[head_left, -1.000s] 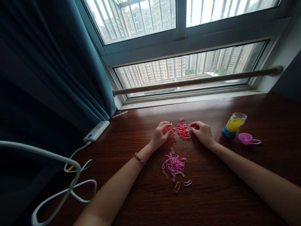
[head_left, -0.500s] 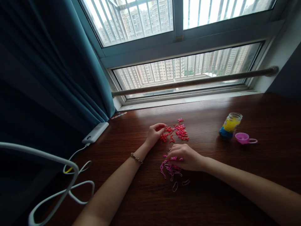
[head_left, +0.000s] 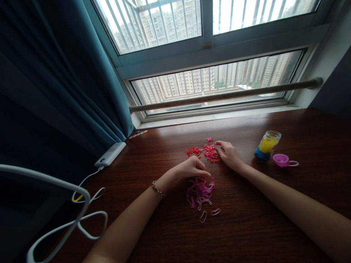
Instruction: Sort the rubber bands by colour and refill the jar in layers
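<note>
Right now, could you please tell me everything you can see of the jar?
The jar, apparently clear glass, stands on the dark table with no lid on its mouth. Blue contents sit low, yellow contents above, too small to identify. It is right of the right hand, close beside the pink cup; neither hand touches it.

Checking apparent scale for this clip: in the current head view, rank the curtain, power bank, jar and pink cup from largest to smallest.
1. Curtain
2. Power bank and jar: too alike to rank
3. Pink cup
</note>
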A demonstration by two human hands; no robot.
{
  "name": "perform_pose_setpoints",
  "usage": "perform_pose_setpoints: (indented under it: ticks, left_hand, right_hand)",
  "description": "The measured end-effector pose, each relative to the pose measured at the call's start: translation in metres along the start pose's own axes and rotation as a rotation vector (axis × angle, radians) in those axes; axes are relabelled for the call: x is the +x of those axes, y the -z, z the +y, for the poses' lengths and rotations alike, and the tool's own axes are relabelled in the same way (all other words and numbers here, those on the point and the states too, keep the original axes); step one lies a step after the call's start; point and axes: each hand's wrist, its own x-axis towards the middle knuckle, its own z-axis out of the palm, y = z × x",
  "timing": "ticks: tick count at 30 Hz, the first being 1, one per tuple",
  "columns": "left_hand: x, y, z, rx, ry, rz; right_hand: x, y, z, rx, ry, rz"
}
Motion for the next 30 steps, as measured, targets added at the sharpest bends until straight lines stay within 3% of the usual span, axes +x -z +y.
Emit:
perform_pose_setpoints:
  ticks: [4,6,12,16,20,25,30]
  left_hand:
    - [0.006,-0.001,-0.015,0.425,-0.115,0.475]
    - [0.008,-0.002,-0.025,0.614,-0.096,0.562]
    - [0.011,-0.005,-0.043,0.738,0.068,0.434]
    - [0.012,-0.004,-0.042,0.714,0.070,0.400]
    - [0.011,-0.004,-0.039,0.717,0.037,0.416]
    - [0.009,-0.003,-0.036,0.715,-0.039,0.445]
    - [0.009,0.001,-0.042,0.520,-0.162,0.600]
  right_hand:
    - [-0.003,-0.009,0.004,-0.094,0.064,-0.144]
    - [-0.004,-0.011,0.005,-0.135,0.082,-0.179]
    - [0.001,-0.010,0.008,-0.072,0.118,-0.171]
    - [0.004,-0.004,0.006,0.117,0.044,-0.039]
    - [0.002,0.002,0.001,0.311,-0.091,0.086]
    - [-0.001,0.004,-0.001,0.440,-0.189,0.133]
    - [-0.002,0.007,-0.009,0.552,-0.224,0.162]
